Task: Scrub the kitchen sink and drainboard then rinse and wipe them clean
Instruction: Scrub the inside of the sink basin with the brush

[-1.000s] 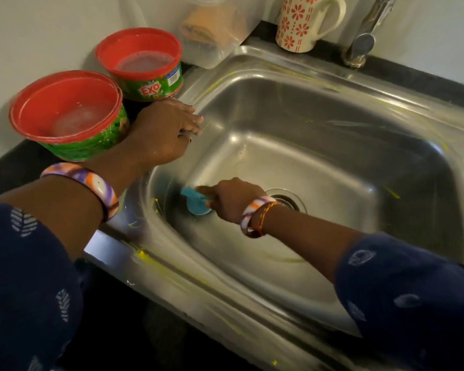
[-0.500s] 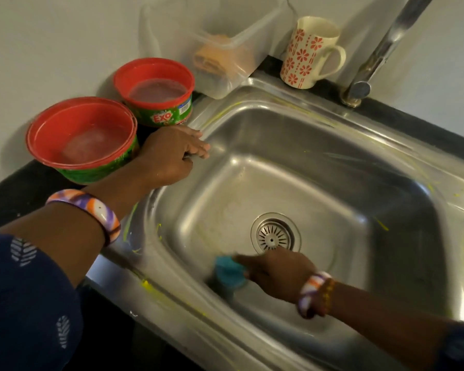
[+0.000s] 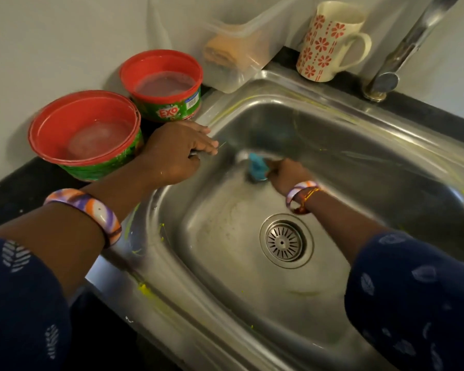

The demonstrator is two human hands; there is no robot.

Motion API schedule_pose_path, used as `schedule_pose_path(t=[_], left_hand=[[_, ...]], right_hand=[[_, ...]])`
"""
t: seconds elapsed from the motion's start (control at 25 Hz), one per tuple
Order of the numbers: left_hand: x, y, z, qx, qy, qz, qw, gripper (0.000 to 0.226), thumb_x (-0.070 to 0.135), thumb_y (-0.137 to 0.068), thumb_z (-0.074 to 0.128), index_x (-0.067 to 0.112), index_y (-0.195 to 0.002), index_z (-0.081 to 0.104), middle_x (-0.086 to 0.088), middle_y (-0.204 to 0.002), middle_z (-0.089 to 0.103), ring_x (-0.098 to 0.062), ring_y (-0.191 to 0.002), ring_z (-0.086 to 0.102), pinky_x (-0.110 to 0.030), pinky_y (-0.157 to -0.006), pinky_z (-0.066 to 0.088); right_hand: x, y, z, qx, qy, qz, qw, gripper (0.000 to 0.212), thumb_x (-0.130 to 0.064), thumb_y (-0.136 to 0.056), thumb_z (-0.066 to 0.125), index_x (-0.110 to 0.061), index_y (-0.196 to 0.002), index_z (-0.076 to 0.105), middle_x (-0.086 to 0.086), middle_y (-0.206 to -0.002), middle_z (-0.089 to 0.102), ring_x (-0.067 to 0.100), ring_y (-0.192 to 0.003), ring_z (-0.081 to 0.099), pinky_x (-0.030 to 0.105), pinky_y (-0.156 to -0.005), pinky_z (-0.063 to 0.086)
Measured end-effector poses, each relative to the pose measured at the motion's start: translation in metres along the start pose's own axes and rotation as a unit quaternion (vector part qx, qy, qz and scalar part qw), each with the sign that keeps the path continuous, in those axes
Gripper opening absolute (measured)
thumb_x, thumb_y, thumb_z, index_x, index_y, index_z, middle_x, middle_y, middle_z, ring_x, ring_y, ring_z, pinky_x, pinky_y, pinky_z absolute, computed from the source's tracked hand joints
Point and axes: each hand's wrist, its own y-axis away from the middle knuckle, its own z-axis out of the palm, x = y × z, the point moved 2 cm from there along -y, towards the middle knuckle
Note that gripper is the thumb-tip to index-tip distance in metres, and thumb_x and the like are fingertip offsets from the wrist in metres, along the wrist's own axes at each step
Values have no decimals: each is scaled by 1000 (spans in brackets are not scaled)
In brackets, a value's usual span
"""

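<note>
Head view: steel sink (image 3: 386, 167) across centre and right of frame, streaked with yellow along rim and walls. Drain (image 3: 285, 241) at lower centre of basin floor. Right hand (image 3: 288, 176) deep in basin at centre, fingers curled round blue scrubber (image 3: 256, 167), pressed against far-left wall; blurred, so exact finger placement unclear. Left hand (image 3: 177, 152) at centre left, resting on sink's upper-left rim, fingers straight and together, gripping nothing. Striped bangle (image 3: 90, 211) on left wrist, another bangle (image 3: 300, 195) with thread on right wrist. Two red-rimmed tubs at upper left: near tub (image 3: 85, 133) touching left hand's wrist side, far tub (image 3: 162, 85) marked EXO just behind hand. Clear box (image 3: 241, 49) at top centre. Flowered mug (image 3: 330, 41) at upper right. Tap (image 3: 402, 52) at far upper right.
</note>
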Motion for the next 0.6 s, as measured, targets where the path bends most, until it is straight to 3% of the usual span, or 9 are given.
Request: schedule_pose_path(t=[0.08,0.2,0.36,0.44,0.52,0.6], left_hand=[[-1,-1,0,-1,-2,10,1000,44,7,-66,46,5,-100,74,-6,-107,71,-8,-112,51,-17,-97,33],[1,0,-1,-3,-2,1,1000,37,-4,-72,54,4,-102,73,-8,-109,70,-14,-117,53,-19,-97,33],[1,1,0,-2,4,11,1000,40,3,-69,49,4,-100,74,-8,-109,70,-18,-117,55,-21,-97,34],[-1,-1,1,-1,7,3,1000,36,-3,-72,52,5,-100,74,-7,-110,70,-17,-118,54,-20,-97,34],[-1,-1,2,1,7,9,1000,38,2,-70,50,5,-100,74,-6,-109,70,-16,-117,54,-20,-98,33],[-1,-1,2,0,6,15,1000,45,8,-64,45,6,-98,75,-5,-107,71,-12,-115,54,-19,-97,33]], right_hand=[[-30,25,26,-48,-47,-82,994,38,-18,-96,45,-15,-133,52,15,-130,58,30,-121,53,28,-98,37],[-60,76,59,-151,-60,-167,972,37,-24,-96,45,-11,-129,56,19,-120,63,32,-114,58,32,-92,42],[-34,120,45,-285,16,-192,939,39,-28,-95,50,-16,-132,54,15,-121,63,28,-114,58,29,-91,42],[-25,123,33,-271,78,-221,934,42,-32,-96,47,-28,-138,45,7,-126,61,25,-117,56,30,-95,42],[-35,109,26,-199,103,-250,942,43,-35,-97,41,-37,-140,38,3,-130,58,25,-119,54,33,-96,43],[-46,76,21,-103,133,-225,960,41,-36,-99,34,-40,-140,37,5,-128,58,28,-116,55,34,-89,45]])
